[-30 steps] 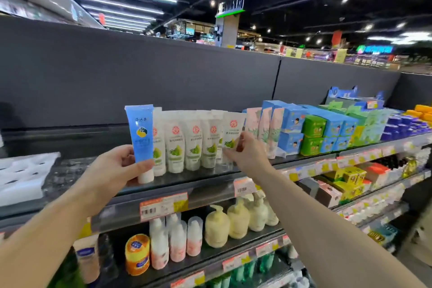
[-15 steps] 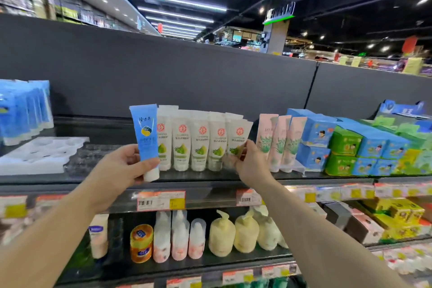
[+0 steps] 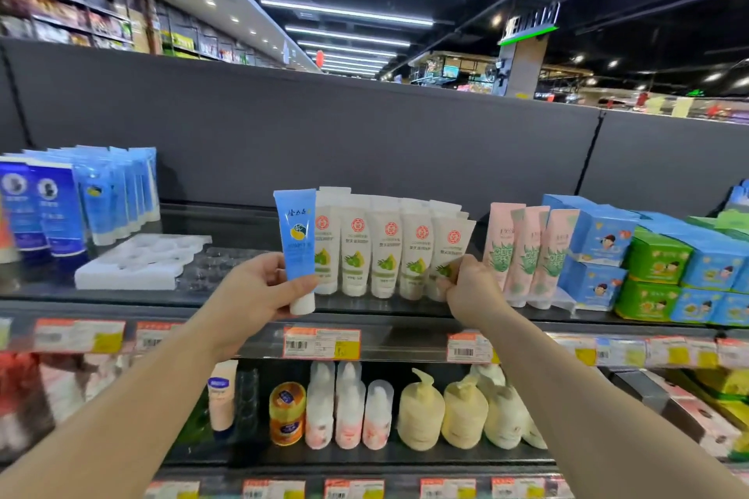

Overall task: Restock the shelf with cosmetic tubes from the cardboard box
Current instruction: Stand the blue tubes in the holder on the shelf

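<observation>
Left hand point(image 3: 259, 288) gripped one blue tube point(image 3: 297, 247) upright, unshelved, before the top shelf point(image 3: 227, 302); right hand point(image 3: 470, 288) pinched the rightmost of the white tubes point(image 3: 389, 251) already standing; blue row point(image 3: 121, 190) far left; cardboard box unseen; restocking judged partway.

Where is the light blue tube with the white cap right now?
In the head view, left of centre, the left hand holds the light blue tube upright, cap down, in front of the top shelf, just left of the row of white tubes.
</observation>
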The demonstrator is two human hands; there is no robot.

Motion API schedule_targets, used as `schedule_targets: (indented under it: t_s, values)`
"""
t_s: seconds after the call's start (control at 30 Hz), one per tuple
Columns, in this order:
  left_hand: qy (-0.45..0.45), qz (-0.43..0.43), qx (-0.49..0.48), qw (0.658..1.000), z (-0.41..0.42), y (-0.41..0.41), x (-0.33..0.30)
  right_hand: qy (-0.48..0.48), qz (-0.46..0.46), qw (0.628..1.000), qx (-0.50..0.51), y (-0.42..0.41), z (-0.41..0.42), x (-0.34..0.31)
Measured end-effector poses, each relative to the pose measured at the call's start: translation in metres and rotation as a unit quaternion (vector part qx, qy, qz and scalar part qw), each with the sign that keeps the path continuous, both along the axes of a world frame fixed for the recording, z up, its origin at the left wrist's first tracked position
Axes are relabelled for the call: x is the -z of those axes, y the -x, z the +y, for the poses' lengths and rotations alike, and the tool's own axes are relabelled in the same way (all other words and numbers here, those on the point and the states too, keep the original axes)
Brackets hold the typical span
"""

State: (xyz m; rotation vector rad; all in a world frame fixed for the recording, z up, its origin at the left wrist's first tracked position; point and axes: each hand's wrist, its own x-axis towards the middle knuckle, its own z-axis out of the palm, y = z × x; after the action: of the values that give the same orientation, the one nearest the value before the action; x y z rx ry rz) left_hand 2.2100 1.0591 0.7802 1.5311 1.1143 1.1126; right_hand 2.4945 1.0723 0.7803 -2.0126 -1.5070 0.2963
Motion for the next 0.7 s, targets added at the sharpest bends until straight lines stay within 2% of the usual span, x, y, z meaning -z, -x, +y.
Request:
schedule_targets:
  t_s: [0.13, 0.2, 0.37, 0.53, 0.7]
  values:
    - [-0.002, -0.012, 0.004, 1.0, -0.002, 0.007, -0.003, -0.011, 0.071, 0.997, -0.006, 0.006, -0.015, -0.001]
    - [-0.002, -0.02, 0.008, 1.0, -0.002, 0.012, -0.006, -0.032, 0.063, 0.997, -0.008, 0.014, -0.028, -0.002]
    - [-0.006, -0.017, 0.03, 0.999, 0.007, 0.031, -0.007, -0.186, 0.048, 0.981, -0.02, 0.074, -0.072, -0.011]
    - [-0.049, 0.018, 0.036, 0.998, 0.013, 0.064, -0.009, -0.095, 0.099, 0.973, -0.185, 0.173, -0.059, -0.025]
    - [-0.07, 0.052, 0.027, 0.996, 0.025, 0.108, -0.004, -0.045, 0.171, 0.959, -0.221, 0.236, -0.021, -0.022]
